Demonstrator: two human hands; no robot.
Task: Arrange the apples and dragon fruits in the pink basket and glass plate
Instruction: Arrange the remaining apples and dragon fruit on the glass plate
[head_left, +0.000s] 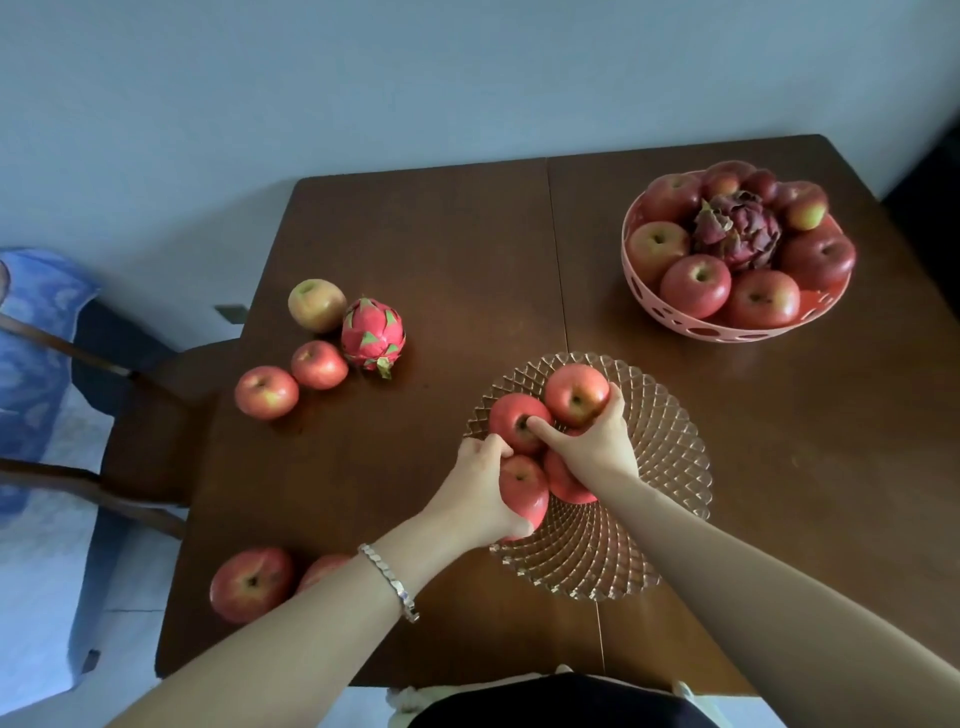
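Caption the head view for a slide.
Both hands set apples on the glass plate.

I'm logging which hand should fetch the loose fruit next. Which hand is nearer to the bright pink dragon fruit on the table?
Left. The left hand grips an apple at the glass plate's left edge, nearer the dragon fruit. The right hand rests on the plate's apples, farther right.

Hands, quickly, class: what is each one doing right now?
Left hand: closed around an apple at the glass plate.
Right hand: fingers spread over the plate's apples, no clear grip.
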